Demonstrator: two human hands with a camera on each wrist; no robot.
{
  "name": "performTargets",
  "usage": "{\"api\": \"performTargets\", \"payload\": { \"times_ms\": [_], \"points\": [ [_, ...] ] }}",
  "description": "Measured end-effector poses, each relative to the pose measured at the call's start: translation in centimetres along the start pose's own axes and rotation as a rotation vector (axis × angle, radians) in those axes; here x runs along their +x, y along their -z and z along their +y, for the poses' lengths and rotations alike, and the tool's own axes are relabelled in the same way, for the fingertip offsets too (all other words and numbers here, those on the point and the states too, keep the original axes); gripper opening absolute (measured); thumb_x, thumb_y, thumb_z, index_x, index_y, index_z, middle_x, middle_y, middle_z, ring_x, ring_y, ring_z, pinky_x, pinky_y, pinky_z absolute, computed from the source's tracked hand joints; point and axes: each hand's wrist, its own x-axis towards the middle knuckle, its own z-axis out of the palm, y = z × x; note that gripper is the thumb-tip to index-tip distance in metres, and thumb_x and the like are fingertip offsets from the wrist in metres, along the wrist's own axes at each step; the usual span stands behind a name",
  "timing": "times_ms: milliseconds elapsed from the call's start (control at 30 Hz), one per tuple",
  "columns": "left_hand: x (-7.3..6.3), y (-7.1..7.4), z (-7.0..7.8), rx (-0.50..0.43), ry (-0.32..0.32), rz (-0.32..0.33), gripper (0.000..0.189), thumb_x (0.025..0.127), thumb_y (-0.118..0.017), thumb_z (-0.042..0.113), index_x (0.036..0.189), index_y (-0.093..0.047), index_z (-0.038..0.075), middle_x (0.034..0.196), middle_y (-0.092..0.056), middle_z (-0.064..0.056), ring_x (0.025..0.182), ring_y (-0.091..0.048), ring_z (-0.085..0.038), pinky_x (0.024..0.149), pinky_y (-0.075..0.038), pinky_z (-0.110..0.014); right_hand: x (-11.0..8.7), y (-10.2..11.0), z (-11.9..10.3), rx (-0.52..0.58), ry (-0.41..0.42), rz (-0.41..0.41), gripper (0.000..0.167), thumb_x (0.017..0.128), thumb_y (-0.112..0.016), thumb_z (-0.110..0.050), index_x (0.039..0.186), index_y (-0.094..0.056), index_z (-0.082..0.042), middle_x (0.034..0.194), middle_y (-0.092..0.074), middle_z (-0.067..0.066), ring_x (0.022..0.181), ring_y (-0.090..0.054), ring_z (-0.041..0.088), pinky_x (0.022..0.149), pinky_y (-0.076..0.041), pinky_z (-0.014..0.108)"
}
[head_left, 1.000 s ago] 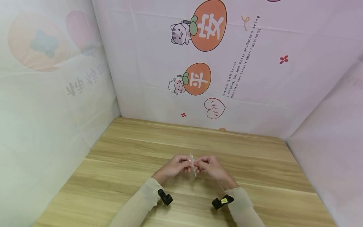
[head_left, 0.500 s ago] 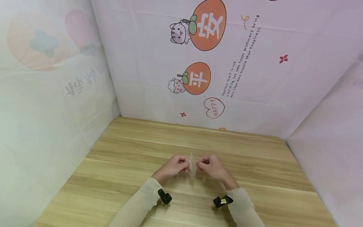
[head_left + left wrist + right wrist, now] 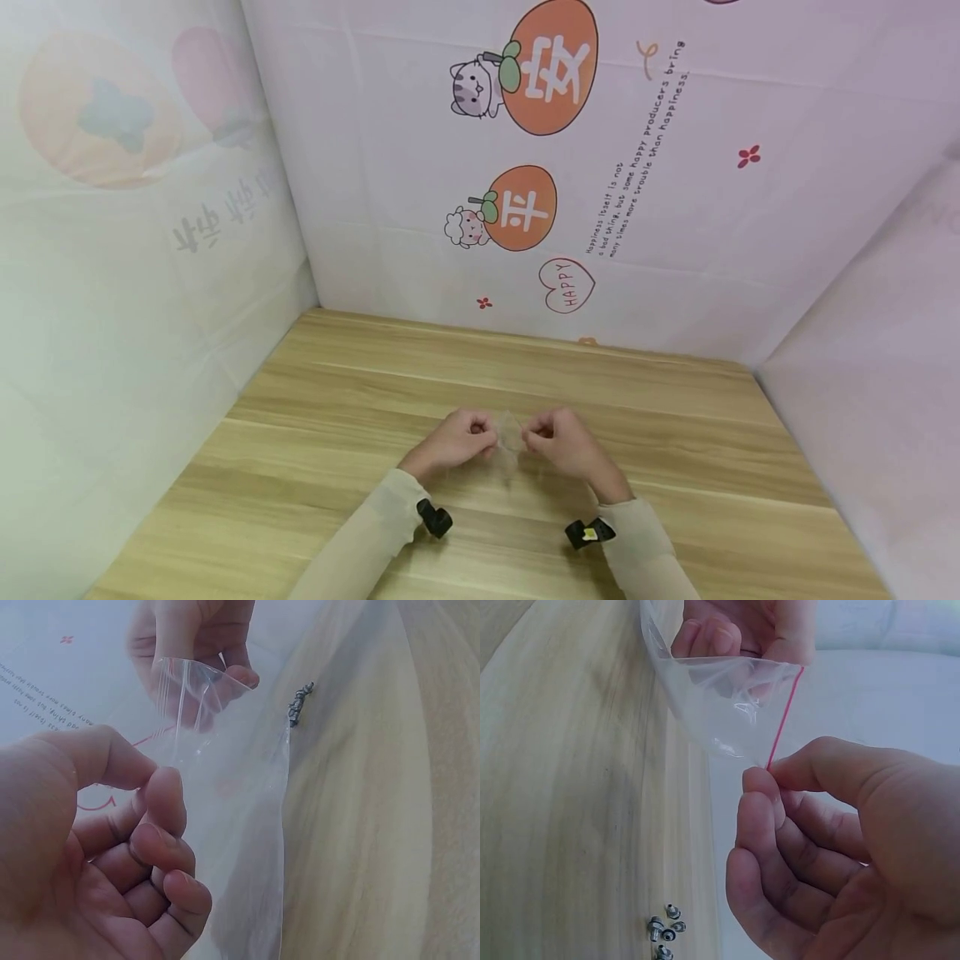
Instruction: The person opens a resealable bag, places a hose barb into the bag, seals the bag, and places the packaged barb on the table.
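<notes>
A clear plastic zip bag (image 3: pixel 510 435) with a thin red strip along its mouth, best seen in the right wrist view, hangs between my two hands above the wooden table. My left hand (image 3: pixel 459 438) pinches one side of the mouth between thumb and index finger. Opposite it, my right hand (image 3: pixel 562 442) pinches the other side by the red strip (image 3: pixel 786 716). The mouth gapes between the hands, and I see nothing inside the bag. Several small metal fittings or screws (image 3: pixel 655 928) lie in a cluster on the table; in the head view they do not show.
The wooden table (image 3: pixel 360 392) is bounded by a printed white back sheet (image 3: pixel 390 167) and white side sheets. A black wrist camera (image 3: pixel 435 518) sits on the left sleeve and another black wrist camera (image 3: pixel 588 533) on the right.
My hands have drawn slightly apart, the left one leftward and the right one rightward. The bag has gone from nearly flat and edge-on to spread at its mouth.
</notes>
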Motion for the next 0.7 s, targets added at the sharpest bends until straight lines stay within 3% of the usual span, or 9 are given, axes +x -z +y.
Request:
{"api": "performTargets", "payload": {
  "times_ms": [700],
  "points": [
    [-0.2, 1.0, 0.3, 0.032, 0.011, -0.004, 0.017, 0.098, -0.060, 0.017, 0.088, -0.070, 0.007, 0.077, -0.067, -0.004, 0.063, -0.049, -0.011, 0.056, -0.040, -0.023, -0.7, 1.3, -0.2, -0.074, -0.030, -0.041, 0.021, 0.101, -0.068, -0.015, 0.085, -0.075, -0.004, 0.073, -0.064, -0.003, 0.062, -0.050, 0.006, 0.056, -0.046, 0.021]
  ]
}}
